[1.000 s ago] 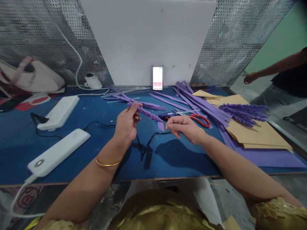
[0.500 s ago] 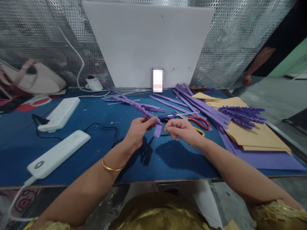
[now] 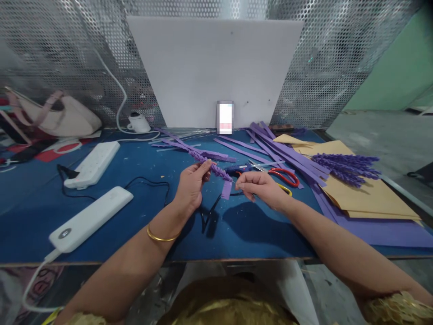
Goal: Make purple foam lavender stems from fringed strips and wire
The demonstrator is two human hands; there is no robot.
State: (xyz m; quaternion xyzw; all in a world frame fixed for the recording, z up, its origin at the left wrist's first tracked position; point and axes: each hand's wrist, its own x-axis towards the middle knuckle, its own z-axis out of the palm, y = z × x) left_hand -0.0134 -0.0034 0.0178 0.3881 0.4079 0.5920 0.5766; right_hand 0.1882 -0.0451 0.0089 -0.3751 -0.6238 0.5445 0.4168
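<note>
My left hand (image 3: 193, 181) is closed around a purple paper lavender sprig (image 3: 218, 170), thumb on top. Frilled paper winds about the sprig, and a flat strip end (image 3: 226, 189) hangs loose from its near tip. Just right of that tip, my right hand (image 3: 259, 184) is pinched on what looks like the sprig's thin stem; the fingers partly hide it. Behind the hands lie a blue glue gun (image 3: 238, 169) and red-handled scissors (image 3: 286, 176). A yellow handle (image 3: 286, 189) shows beside my right wrist.
Purple paper strips (image 3: 287, 153) spread at the back right. Finished lavender sprigs (image 3: 348, 167) rest on tan paper (image 3: 368, 198). A white power bank (image 3: 91, 219), a power strip (image 3: 94, 163) and a black cable (image 3: 149, 178) occupy the left. A phone (image 3: 225, 117) leans against a white board (image 3: 216, 67).
My left hand has slid back along the sprig, away from its tip, baring more frilled paper. My right hand keeps its pinch. The person at the right is out of view.
</note>
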